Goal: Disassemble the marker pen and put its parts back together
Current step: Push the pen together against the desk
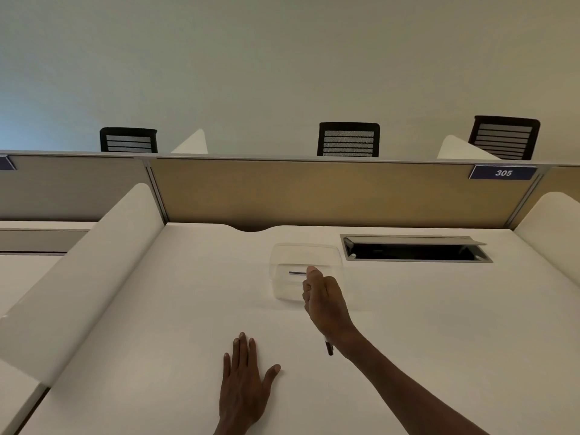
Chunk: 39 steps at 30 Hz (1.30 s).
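Marker pen work happens on a white desk [408, 324] walled by a tan partition [314, 189], with an open cable hatch [414, 249] at the back right. Toward the middle sits a clear plastic tray [306, 249], and inside it lies a thin dark rod [297, 273], probably the pen's ink core, its long axis running left to right. That suggests the pen is already apart, at least partly, and the putting together is what remains; I cannot tell how many other pieces exist. The left hand [244, 384] lies flat on the desk, fingers straight and spread, holding nothing. The right hand [324, 301] reaches over the tray's near edge with fingers curled round the marker barrel [329, 348], whose dark end pokes out below the wrist, pointing back toward the person and slightly down; its other end is hidden in the fist.
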Motion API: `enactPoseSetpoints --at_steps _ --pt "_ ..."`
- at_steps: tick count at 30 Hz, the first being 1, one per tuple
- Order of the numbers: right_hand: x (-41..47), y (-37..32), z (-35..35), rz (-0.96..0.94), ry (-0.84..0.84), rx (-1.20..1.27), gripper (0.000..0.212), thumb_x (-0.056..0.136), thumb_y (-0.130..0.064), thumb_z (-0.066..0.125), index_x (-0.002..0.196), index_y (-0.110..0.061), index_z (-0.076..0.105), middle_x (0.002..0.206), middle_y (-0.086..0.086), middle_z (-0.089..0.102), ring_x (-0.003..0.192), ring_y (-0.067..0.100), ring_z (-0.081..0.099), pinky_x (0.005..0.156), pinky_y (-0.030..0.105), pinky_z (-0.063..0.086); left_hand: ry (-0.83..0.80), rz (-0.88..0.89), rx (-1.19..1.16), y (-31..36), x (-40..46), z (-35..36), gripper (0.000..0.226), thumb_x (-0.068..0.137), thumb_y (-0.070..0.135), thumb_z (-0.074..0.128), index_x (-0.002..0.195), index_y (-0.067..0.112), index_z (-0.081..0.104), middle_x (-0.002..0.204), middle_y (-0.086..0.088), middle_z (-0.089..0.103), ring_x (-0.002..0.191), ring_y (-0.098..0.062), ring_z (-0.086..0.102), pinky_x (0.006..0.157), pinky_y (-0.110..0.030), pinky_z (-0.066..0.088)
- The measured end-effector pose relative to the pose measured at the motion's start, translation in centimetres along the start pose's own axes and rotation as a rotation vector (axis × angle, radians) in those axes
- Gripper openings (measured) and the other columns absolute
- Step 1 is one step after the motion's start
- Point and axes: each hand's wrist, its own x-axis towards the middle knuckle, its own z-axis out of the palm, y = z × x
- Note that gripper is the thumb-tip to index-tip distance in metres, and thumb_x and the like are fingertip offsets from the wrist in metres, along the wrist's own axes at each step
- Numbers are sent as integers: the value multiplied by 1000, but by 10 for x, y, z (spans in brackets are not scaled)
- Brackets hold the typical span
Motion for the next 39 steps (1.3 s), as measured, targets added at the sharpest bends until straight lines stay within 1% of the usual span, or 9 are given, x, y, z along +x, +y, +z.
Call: enactPoseSetpoints --at_steps 4,7,10,18,22,30,32,35,39 --pt "-1 8 2 -115 56 -107 55 94 -44 29 42 -27 22 38 -10 21 39 7 19 43 19 17 -4 1 -11 -1 1 2 93 90 73 18 152 10 -10 160 -3 -22 147 -16 -22 121 -37 -10" --pt "-1 12 3 -149 78 -142 53 90 -52 27 42 -28 24 38 -8 22 39 8 20 44 22 17 -2 2 -18 -1 1 2 92 90 73 18 153 11 -9 161 -3 -22 147 -16 -21 121 -38 -9" --pt "1 15 4 -161 82 -157 50 90 -52 27 48 -26 19 42 -8 19 44 9 17 47 30 17 -4 0 -8 -1 1 2 92 90 73 16 153 12 -10 161 -3 -22 148 -16 -21 121 -38 -9" --pt "1 21 1 -174 92 -183 53 91 -53 26 45 -27 20 41 -8 18 42 9 17 47 28 16 -7 -1 -1 -1 1 3 93 90 73 17 153 11 -10 161 -3 -22 147 -15 -22 121 -37 -10" --pt "2 22 1 -167 96 -186 52 91 -51 26 45 -28 21 41 -7 18 43 9 16 48 30 15 -6 -2 10 -1 1 3 93 89 74 15 153 11 -10 161 -3 -21 147 -16 -22 120 -37 -11" --pt "3 27 0 -186 86 -186 53 94 -49 26 44 -29 22 39 -7 21 40 9 20 44 20 16 13 9 13 -1 0 2 94 88 75 13 153 11 -8 161 -3 -22 147 -15 -22 120 -36 -11" --pt "3 29 0 -178 87 -184 54 94 -49 26 44 -28 23 39 -7 22 39 8 20 44 22 17 2 13 22 -1 0 2 93 89 74 14 153 11 -9 160 -3 -23 147 -16 -23 120 -36 -11" --pt "4 33 1 -149 100 -137 55 93 -52 28 45 -25 24 40 -9 22 41 6 20 45 27 18 -8 -13 23 0 2 1 93 89 74 16 154 11 -9 161 -4 -22 147 -15 -23 120 -38 -10" --pt "9 32 -4 -45 111 18 56 100 -48 33 51 -22 23 43 -10 23 41 8 19 42 24 18 -27 -29 40 3 3 -1 94 88 74 14 153 10 -10 160 -5 -24 148 -17 -21 120 -38 -10"
